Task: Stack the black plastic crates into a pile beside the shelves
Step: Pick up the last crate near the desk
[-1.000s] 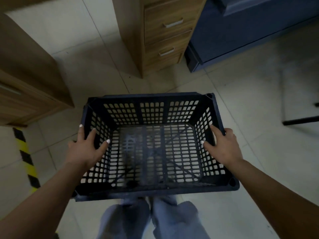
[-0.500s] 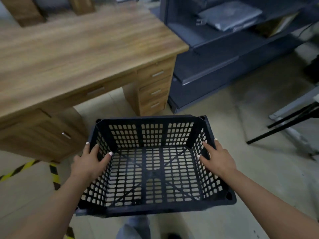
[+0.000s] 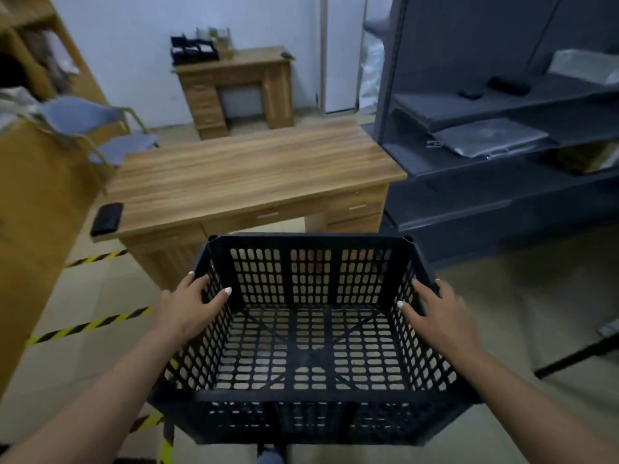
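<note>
An empty black plastic crate (image 3: 311, 410) with perforated walls is carried in front of me, above the floor. My left hand (image 3: 187, 306) grips its left rim, thumb inside and fingers over the outer wall. My right hand (image 3: 435, 316) grips the right rim the same way. Dark grey metal shelves (image 3: 495, 155) stand at the right, holding flat grey packages. No other crate is in view.
A wooden desk (image 3: 254, 175) stands straight ahead with a black case (image 3: 107, 218) on its left corner. A second small desk (image 3: 234, 88) is against the far wall. A blue chair (image 3: 97, 128) and cardboard-coloured box (image 3: 33, 229) are left. Yellow-black tape (image 3: 90, 324) crosses the floor.
The view has tilted up from the floor to the room. The crate has stayed in both hands and risen, with the desk top and shelves now visible ahead.
</note>
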Tool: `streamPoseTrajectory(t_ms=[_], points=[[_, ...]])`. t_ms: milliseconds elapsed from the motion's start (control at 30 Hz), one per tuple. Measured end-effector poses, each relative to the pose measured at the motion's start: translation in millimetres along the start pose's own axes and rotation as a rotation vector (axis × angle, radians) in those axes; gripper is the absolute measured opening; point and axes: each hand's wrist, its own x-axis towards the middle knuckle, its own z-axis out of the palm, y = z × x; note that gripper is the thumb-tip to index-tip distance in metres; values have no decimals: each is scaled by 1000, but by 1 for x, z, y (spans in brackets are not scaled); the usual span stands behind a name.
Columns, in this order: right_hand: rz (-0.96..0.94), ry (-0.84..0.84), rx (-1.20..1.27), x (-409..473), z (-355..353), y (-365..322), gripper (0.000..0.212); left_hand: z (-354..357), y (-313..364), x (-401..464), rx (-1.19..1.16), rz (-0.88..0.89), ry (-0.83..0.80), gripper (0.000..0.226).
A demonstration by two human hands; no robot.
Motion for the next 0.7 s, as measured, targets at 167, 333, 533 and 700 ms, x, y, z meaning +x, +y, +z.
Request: streamPoseTrajectory(t_ms=[167, 333, 533, 700], points=[[-83, 43, 54, -34, -27, -16, 62, -37, -17, -61, -13, -40, 119, 79], [-116, 59, 99, -73, -43, -36, 63, -69, -39, -117, -72, -71, 159, 72], [-130, 102, 100, -140, -60, -67, 67, -111, -81, -175, -93, -32, 241, 81], [-142, 187, 76, -212, -87, -101, 66, -155, -128, -214, -98, 39, 313, 101]])
